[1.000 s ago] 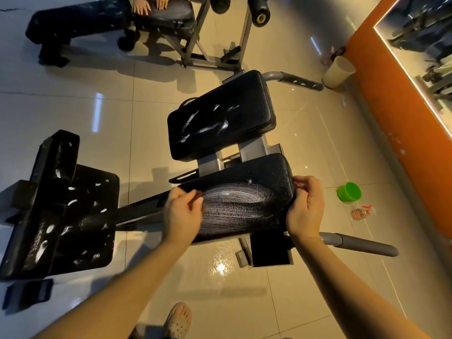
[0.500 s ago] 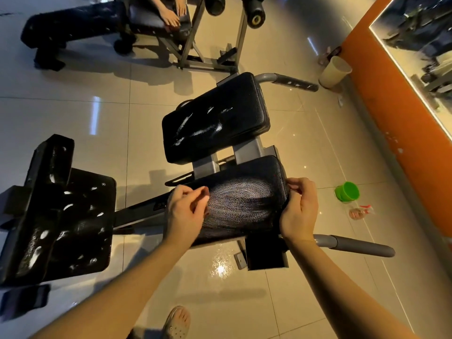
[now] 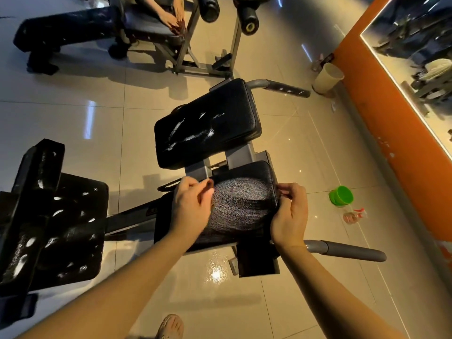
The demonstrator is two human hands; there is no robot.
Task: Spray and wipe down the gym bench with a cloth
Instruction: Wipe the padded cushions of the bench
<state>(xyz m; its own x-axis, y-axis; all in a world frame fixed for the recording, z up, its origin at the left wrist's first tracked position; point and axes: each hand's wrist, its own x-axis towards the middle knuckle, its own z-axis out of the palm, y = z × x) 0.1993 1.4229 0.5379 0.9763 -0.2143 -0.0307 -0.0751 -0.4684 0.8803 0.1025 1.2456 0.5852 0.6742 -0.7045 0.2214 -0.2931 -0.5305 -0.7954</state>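
The gym bench has several black pads. The far pad (image 3: 208, 123) and the left pad (image 3: 56, 228) carry white foam streaks. A dark, net-textured cloth (image 3: 242, 206) lies spread over the near pad (image 3: 265, 168). My left hand (image 3: 193, 206) pinches the cloth's left edge with thumb and fingertips. At the pad's right edge, my right hand (image 3: 289, 214) pinches the cloth's other side. A clear spray bottle (image 3: 352, 216) with a red trigger lies on the floor to the right, away from both hands.
A green cup (image 3: 341, 195) sits by the bottle and a beige bin (image 3: 327, 78) stands near the orange mirrored wall (image 3: 391, 133). Grey handles (image 3: 347, 250) stick out to the right. Another person's hands (image 3: 171, 15) rest on a bench at the back. The floor tiles are glossy.
My two hands have drawn a little closer together over the near pad, still pinching the cloth. The other person's hands have shifted on the back bench.
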